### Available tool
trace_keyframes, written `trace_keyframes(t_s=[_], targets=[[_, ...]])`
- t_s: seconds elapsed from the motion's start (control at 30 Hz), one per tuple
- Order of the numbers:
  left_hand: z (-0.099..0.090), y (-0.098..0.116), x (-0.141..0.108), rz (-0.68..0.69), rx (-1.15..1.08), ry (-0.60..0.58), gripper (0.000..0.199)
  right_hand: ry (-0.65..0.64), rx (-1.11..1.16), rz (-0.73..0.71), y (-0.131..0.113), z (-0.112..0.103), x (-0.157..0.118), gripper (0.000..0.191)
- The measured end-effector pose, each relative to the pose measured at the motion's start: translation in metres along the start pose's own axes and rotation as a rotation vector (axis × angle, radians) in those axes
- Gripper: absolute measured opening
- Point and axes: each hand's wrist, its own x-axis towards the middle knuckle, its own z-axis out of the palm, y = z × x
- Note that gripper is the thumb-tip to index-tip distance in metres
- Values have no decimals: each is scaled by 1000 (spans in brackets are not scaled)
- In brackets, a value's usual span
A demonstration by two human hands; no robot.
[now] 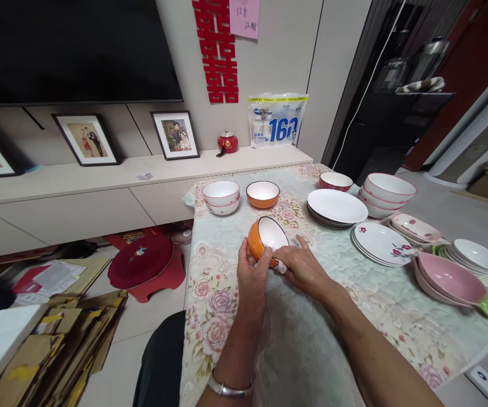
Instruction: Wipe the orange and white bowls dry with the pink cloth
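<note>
An orange bowl [257, 240] with a white inside and dark rim is held tilted above the flowered tablecloth [218, 305]. My left hand [254, 271] grips its left and lower side, thumb at the rim. In my right hand [301, 265] a white cloth [281, 267] is pinched against the lower right rim of the bowl. Just behind, a second orange bowl [263, 195] stands upright beside a stack of white bowls with red rims [221, 198].
On the right stand white plates [337, 206], flowered plates [383, 243], large bowls [388, 189], pink dishes [451, 277] and small white bowls [476, 255]. A red stool [142, 260] and flattened cardboard [78, 345] lie left of the table. Behind is a cabinet [78, 203].
</note>
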Motion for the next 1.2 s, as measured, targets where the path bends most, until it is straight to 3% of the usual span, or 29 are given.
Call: trace_keyframes(t_s=[0.1, 0.2, 0.37, 0.5, 0.6, 0.73, 0.87, 1.0, 1.2], targets=[[0, -1, 0, -8, -8, -26, 84, 68, 245, 15, -6, 7, 3, 16], [0, 2, -1, 28, 16, -60, 73, 100, 410, 72, -13, 11, 5, 13], [1, 7, -3, 26, 34, -57, 65, -36, 113, -26, -6, 2, 1, 15], [1, 1, -1, 18, 34, -18, 74, -38, -63, 1, 2, -2, -1, 23], [0, -4, 1, 31, 38, -3, 86, 4, 74, -37, -1, 3, 1, 16], [-1, -4, 1, 67, 66, -40, 72, 64, 335, -9, -9, 10, 6, 11], [-2, -1, 1, 61, 52, -46, 64, -37, 266, -135, -7, 7, 4, 15], [-2, 3, 1, 58, 104, -12, 70, -129, 105, -50, -1, -12, -2, 34], [-3, 9, 0, 38, 190, -45, 58, -394, 519, 37, 6, -40, -9, 32]])
